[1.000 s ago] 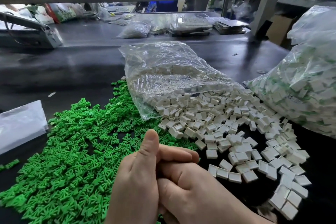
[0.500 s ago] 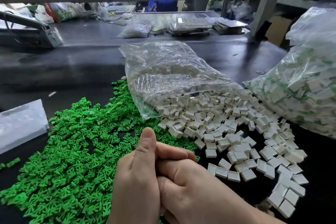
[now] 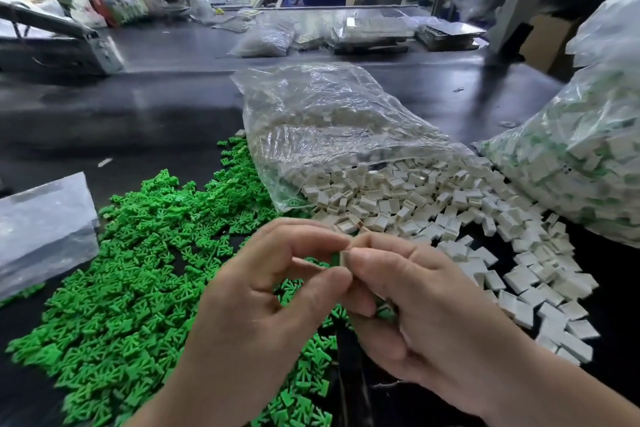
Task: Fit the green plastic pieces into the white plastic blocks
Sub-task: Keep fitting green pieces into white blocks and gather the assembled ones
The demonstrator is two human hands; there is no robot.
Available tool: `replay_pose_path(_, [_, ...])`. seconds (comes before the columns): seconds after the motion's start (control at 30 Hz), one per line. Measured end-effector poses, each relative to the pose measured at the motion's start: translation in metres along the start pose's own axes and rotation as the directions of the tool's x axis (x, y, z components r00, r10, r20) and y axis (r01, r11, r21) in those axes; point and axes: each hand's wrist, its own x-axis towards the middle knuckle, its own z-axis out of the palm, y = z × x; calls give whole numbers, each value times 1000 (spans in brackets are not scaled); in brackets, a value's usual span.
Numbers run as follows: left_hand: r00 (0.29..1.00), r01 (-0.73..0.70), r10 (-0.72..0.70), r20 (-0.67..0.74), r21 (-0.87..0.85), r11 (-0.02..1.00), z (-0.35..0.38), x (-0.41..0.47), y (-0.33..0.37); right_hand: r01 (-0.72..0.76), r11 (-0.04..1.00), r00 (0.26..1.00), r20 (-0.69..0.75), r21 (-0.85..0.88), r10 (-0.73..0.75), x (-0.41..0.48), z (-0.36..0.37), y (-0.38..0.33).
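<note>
A wide heap of green plastic pieces [image 3: 138, 270] covers the black table on the left. Loose white plastic blocks [image 3: 433, 211] spill from a clear bag [image 3: 329, 121] on the right. My left hand [image 3: 277, 295] and my right hand [image 3: 422, 295] meet fingertip to fingertip above the heaps. Between them sits a small white block [image 3: 344, 258] with a green piece [image 3: 335, 258] at its left side. My right thumb and forefinger pinch the block; my left fingers pinch the green piece. A few more green bits [image 3: 384, 314] show inside my right palm.
A big clear bag of white-and-green assembled parts [image 3: 581, 149] lies at the right edge. A flat plastic bag [image 3: 41, 229] lies at the left. Farther back on the black table [image 3: 156, 107] stand a small bag [image 3: 263, 40], trays and a metal frame post [image 3: 519, 0].
My hands were clasped low together; now they have risen and opened apart, fingertips pinching a white block and a green piece between them.
</note>
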Motion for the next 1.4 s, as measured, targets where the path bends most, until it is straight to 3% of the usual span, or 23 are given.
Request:
replay_pose_path(0.13, [993,-87,101,-60,206,975,-3,4,-3,-45,997,999,-28,56,46,5,2,1])
replay_pose_path(0.33, [995,-89,102,-22,336,938,-5,4,0,-33,999,999,-34,-8,33,5,4,2])
replay_pose_path(0.6, [999,30,-32,1,297,954,-11,5,-4,-55,994,997,-56,-91,51,6,0,3])
replay_pose_path(0.7, [999,33,-35,7,261,965,-9,2,-3,-56,998,998,12,-14,57,6,-5,4])
replay_pose_path(0.77, [1000,17,-24,17,313,950,-9,1,-4,5,987,991,134,160,-27,7,-12,-1])
replay_pose_path(0.83, [999,28,-42,26,416,909,-12,1,-7,57,915,962,223,399,-157,8,-22,-10])
replay_pose_path(0.9, [996,15,-60,63,558,830,-13,1,-15,97,847,951,203,522,-234,8,-30,-20])
replay_pose_path(1.03, [969,-62,-154,194,791,609,-11,2,-26,181,839,964,78,514,-255,8,-45,-26])
replay_pose_path(1.17, [950,-57,-248,189,887,459,-10,1,-30,190,843,981,-76,503,-176,8,-58,-29])
replay_pose_path(1.27, [940,-61,-282,189,910,409,-8,2,-33,174,948,962,-251,267,-106,7,-63,-35])
replay_pose_path(1.33, [938,-69,-287,196,915,398,-7,3,-33,49,975,917,-378,-216,-130,4,-62,-34])
replay_pose_path(1.37, [937,-68,-287,196,913,403,-7,4,-33,-57,860,890,-416,-508,-186,2,-59,-30])
replay_pose_path(1.4, [941,-65,-277,196,905,421,-8,4,-32,-146,662,872,-411,-735,-264,2,-56,-26])
